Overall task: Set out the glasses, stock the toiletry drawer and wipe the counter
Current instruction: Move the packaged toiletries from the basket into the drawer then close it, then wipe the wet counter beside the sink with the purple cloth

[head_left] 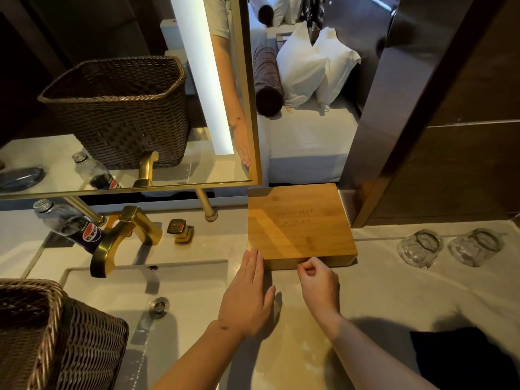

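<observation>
A flat bamboo toiletry box (301,223) with a drawer in its front sits on the pale stone counter (380,291) beside the mirror. My left hand (247,296) lies flat and open, fingertips against the box's front left corner. My right hand (318,280) is pinched at the middle of the box's front edge, where the drawer front is; the drawer looks closed. Two clear glasses (419,247) (474,246) stand upside down on the counter to the right of the box.
A sink basin (146,285) with a gold faucet (123,235) lies to the left. A cola bottle (69,223) stands behind it. A wicker basket (53,339) fills the lower left. A dark cloth (461,358) lies at the lower right.
</observation>
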Demonstrator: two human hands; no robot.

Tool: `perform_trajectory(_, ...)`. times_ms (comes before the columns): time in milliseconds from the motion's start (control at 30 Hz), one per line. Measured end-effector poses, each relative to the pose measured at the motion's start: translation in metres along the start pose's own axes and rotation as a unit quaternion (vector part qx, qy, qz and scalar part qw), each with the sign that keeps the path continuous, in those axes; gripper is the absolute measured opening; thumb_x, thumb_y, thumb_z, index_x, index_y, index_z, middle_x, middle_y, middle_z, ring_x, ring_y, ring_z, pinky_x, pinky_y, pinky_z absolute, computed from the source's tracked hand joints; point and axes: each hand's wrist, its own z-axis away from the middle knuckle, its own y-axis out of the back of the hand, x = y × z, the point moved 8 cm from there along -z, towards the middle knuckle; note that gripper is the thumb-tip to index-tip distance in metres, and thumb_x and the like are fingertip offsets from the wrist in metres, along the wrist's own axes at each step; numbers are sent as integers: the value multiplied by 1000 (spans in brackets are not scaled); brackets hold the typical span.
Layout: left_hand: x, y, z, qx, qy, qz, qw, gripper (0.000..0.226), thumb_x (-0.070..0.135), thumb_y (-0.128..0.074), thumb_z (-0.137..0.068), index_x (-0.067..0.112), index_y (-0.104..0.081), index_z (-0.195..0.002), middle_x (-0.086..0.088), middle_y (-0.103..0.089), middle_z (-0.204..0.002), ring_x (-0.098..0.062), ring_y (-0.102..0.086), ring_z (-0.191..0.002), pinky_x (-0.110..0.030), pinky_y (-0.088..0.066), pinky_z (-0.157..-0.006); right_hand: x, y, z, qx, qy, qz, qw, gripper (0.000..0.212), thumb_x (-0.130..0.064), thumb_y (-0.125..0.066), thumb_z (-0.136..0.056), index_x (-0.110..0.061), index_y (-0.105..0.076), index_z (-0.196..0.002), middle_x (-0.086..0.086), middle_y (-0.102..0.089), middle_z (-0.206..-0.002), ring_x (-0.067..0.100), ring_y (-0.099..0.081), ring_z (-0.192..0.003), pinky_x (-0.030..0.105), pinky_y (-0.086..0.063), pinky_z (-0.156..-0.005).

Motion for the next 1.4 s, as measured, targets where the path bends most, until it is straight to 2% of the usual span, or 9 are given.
perform_trajectory(167,0,1,0,3,-4,1,1000,77,52,-28,-102,16,12,-158,0,20,-166,-13,19,-152,-31,-9,-127,1,-1,-1,-7,-6,-5,1000,12,-28,-66,-95,-26,-67,-83,-12,-67,-76,3,-65,-73,21,-55,-64)
perform_trajectory(567,0,-2,1,-4,6,-5,1000,78,52,-28,-102,16,11,-159,0,18,-166,-15,18,-152,-33,-7,-127,5,3,-7,-44,-6,12,999,14,-35,-63,-96,-31,-69,-84,-16,-67,-76,5,-65,-74,29,-60,-67)
perform_trajectory(667,4,2,1,19,6,3,1000,76,50,-32,-103,13,2,-160,-3,8,-168,-16,10,-154,-27,1,-123,6,9,-4,-104,17,57,993,17,-36,-58,-97,-34,-69,-110,-17,-69,-96,4,-65,-88,33,-60,-79)
perform_trajectory(767,4,-3,24,55,33,69,996,69,46,-34,-104,15,-9,-161,0,-3,-169,-15,2,-155,-31,-5,-125,24,31,18,-150,25,97,984,40,-28,-58,-96,-33,-56,-136,-11,-62,-125,10,-61,-112,36,-55,-95)
perform_trajectory(900,-6,-37,99,58,45,105,992,66,48,-26,-104,16,-15,-160,1,-6,-168,-13,2,-155,-33,-10,-126,71,90,63,-80,69,156,982,42,-17,-63,-92,-17,-60,-134,3,-60,-134,19,-52,-124,30,-41,-103)
perform_trajectory(1000,-29,-70,145,32,78,91,992,68,50,-21,-102,15,-12,-160,0,-3,-168,-12,3,-155,-39,-14,-126,117,129,87,-24,76,242,967,46,-13,-72,-86,-9,-61,-131,14,-55,-140,31,-46,-129,45,-41,-106)
perform_trajectory(1133,-41,-82,173,13,113,103,988,68,45,-28,-103,9,-14,-159,-4,-7,-168,-20,-5,-156,-40,-15,-126,165,160,102,-25,62,315,947,62,-35,-54,-90,-5,-46,-145,17,-40,-154,36,-36,-140,52,-32,-115)
perform_trajectory(1267,-42,-92,180,-25,145,103,984,53,34,-37,-102,-4,-34,-139,-25,-32,-148,-46,-35,-135,-57,-38,-109,193,174,107,-43,33,357,933,84,-56,-36,-89,-6,-26,-155,15,-25,-163,31,-23,-150,48,-17,-122)
perform_trajectory(1400,-38,-96,184,2,135,79,988,63,36,-34,-104,6,-17,-157,-9,-12,-168,-22,-7,-155,-43,-14,-126,210,175,109,-61,8,371,927,96,-67,-25,-86,-5,-12,-159,11,-12,-167,24,-11,-154,43,-6,-125)
